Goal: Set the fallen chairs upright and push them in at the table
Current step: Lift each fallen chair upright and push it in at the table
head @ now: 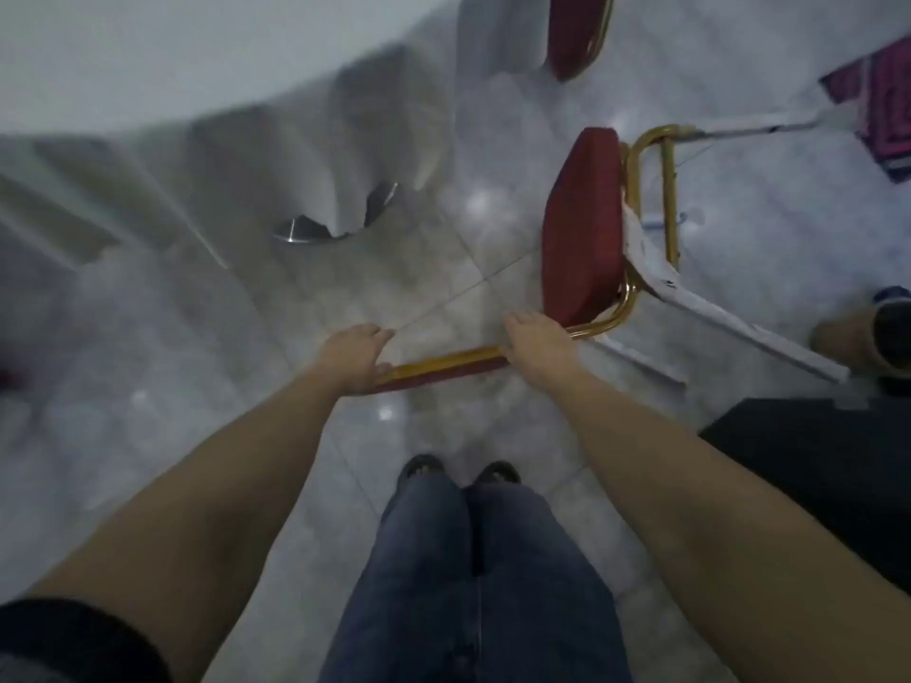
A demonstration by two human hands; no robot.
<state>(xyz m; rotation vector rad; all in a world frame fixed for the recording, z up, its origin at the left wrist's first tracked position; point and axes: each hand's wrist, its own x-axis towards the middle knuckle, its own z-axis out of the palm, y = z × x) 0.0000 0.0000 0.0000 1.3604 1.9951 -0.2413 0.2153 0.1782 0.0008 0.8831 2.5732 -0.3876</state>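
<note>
Here, 2 hands grip a fallen chair's backrest to right it.
Head view: left hand (355, 354) and right hand (535, 340) are both closed over the gold-framed backrest (443, 364); the red seat (581, 229) stands on edge just beyond the right hand, the draped table (148, 66) further ahead. Next, likely tipping it onto its legs, then pushing in.

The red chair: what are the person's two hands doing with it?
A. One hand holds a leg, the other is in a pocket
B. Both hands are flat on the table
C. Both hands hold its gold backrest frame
C: the left hand and the right hand both grip the gold frame of the red chair, which lies on its side on the floor.
</note>
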